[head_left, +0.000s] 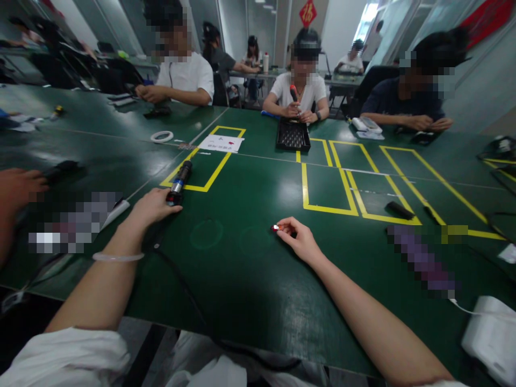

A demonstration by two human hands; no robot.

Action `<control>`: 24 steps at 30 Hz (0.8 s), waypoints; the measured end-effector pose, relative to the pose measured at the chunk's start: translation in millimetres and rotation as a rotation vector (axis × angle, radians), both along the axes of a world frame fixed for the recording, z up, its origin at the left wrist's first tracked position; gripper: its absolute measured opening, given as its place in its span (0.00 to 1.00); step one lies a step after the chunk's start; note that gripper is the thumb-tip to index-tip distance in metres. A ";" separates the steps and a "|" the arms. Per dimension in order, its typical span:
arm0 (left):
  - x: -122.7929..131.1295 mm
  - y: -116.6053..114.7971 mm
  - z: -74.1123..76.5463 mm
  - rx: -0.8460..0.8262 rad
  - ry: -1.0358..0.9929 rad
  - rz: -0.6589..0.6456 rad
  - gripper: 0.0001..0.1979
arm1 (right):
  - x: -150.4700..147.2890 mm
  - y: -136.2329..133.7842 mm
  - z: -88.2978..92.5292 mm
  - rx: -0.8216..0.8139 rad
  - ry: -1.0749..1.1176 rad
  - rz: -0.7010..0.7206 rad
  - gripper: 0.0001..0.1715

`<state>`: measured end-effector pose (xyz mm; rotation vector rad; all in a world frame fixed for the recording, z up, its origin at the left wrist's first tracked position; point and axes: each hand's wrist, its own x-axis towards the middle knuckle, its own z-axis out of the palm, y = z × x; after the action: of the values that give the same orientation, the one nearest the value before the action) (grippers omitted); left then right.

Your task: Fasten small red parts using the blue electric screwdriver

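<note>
My left hand (155, 207) is closed around the near end of a black flashlight (180, 180) with a silver and blue band. The flashlight lies on the green table (242, 290), its far end reaching over a yellow tape outline. My right hand (298, 236) rests on the table to the right, thumb and fingers pinched on a small red piece (276, 228) with a bright spot. Its exact kind is too small to tell. Between the two hands, faint ring marks show on the tabletop.
Yellow tape outlines (330, 207) mark the table. A black tray (293, 137) stands before a person with a screwdriver (293, 92). A white paper (221, 143), a tape roll (162, 137) and a black cylinder (400, 209) lie about. A white power adapter (489, 336) sits right; another person's hand (20, 188) left.
</note>
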<state>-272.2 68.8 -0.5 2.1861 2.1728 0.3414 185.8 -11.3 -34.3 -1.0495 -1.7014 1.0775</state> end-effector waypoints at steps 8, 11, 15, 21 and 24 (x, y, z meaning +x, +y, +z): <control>87.8 -19.4 22.5 -0.146 0.241 0.051 0.33 | -0.2 -0.3 -1.7 0.009 -0.019 -0.006 0.11; 126.9 -27.6 25.2 -0.124 0.276 -0.021 0.30 | 0.0 -0.5 -1.4 0.017 -0.020 -0.009 0.11; 176.6 -41.2 26.4 -0.099 0.255 -0.159 0.29 | -0.1 -1.1 0.5 0.022 -0.031 -0.018 0.10; 232.5 -58.7 21.8 -0.030 0.223 -0.305 0.26 | -0.1 -1.1 1.3 0.084 -0.103 -0.070 0.08; 251.9 -64.3 20.2 -0.016 0.191 -0.349 0.27 | 1.1 -0.2 -0.1 0.119 -0.125 -0.100 0.08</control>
<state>-20.3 4.5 19.7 2.6212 1.8078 0.1021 186.8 -11.5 -34.4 -1.1329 -1.7695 0.8523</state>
